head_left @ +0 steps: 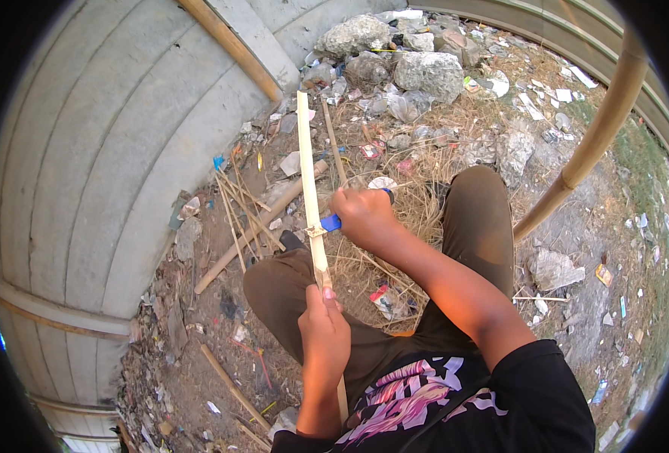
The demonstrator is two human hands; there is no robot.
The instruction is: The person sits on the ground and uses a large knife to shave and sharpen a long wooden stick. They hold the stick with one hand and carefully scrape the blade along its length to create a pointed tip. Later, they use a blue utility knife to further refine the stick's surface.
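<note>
A long pale bamboo strip [308, 166] stands lengthwise in front of me, pointing away, its near end running down past my wrist. My left hand [325, 325] is closed around its lower part, thumb along the strip. In my right hand [364, 217] is a blue-handled knife [330, 223], the fist wrapped round the handle. Its working end lies across the strip about midway, where small curled shavings [316, 232] cling. The blade itself is mostly hidden. My bent knees, in brown trousers [479, 219], lie on either side of the hands.
Thin sticks [236, 204] and a thicker pole [262, 226] lie on the littered ground at left. A concrete wall [108, 151] rises beyond them. Large rocks [429, 74] sit at the back. A bamboo pole [591, 143] slants up at right; another stick [232, 385] lies near left.
</note>
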